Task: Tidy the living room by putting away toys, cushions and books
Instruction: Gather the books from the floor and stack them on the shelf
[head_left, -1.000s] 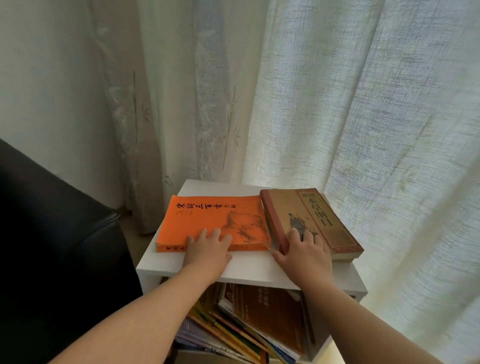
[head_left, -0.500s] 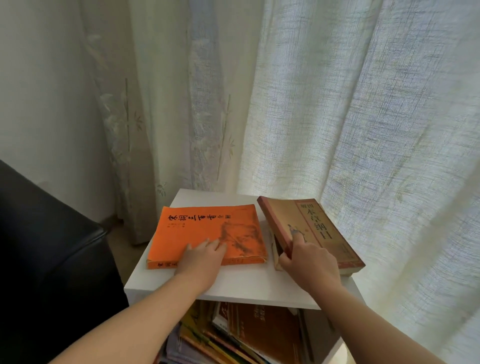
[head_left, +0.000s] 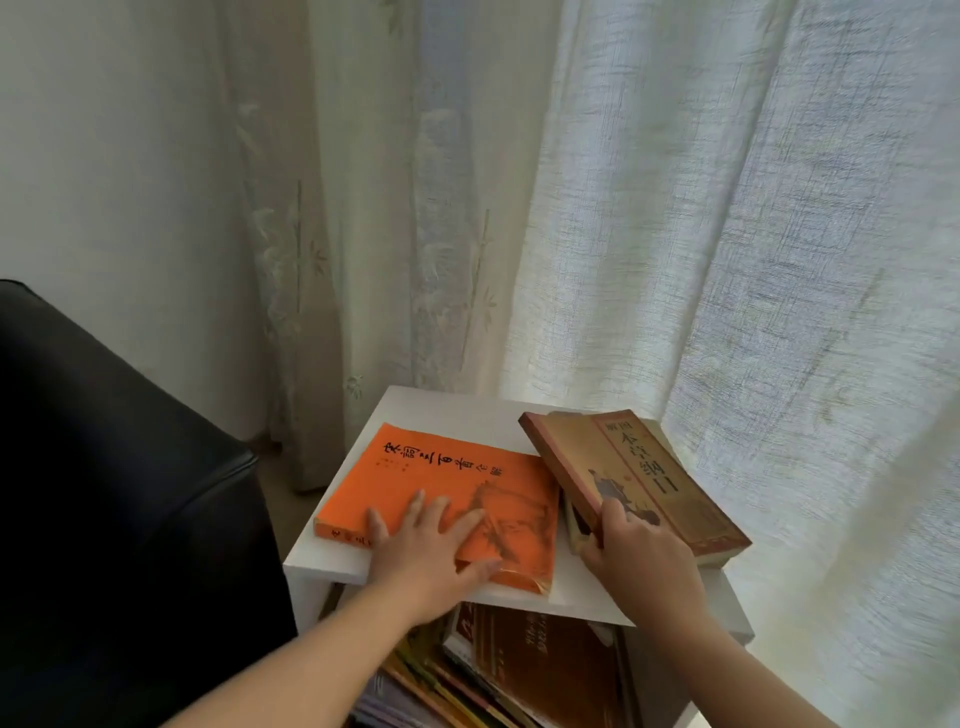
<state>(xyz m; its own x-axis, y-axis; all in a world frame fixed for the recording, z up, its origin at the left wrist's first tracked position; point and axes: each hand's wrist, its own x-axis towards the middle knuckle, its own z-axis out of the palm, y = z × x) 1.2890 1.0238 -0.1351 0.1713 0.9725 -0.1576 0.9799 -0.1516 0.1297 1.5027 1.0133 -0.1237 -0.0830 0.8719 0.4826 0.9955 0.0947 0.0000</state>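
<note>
The orange book (head_left: 431, 483) lies flat on the white surface (head_left: 441, 410). The left hand (head_left: 426, 556) presses on it, fingers straight and spread. Beside it, the right hand (head_left: 639, 566) curls round the near edge of the brown book (head_left: 639, 467). That book is tipped higher than half a second ago, and its spine now reaches the orange book's corner.

Left book (head_left: 441, 483) beside right book (head_left: 639, 467), atop stand (head_left: 431, 410); stacked books (head_left: 545, 660) beneath

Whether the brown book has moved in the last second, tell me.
Yes. The brown book has tipped up: its left edge, gripped by the right hand, has risen off the white shelf top and now overlaps the orange book.
</note>
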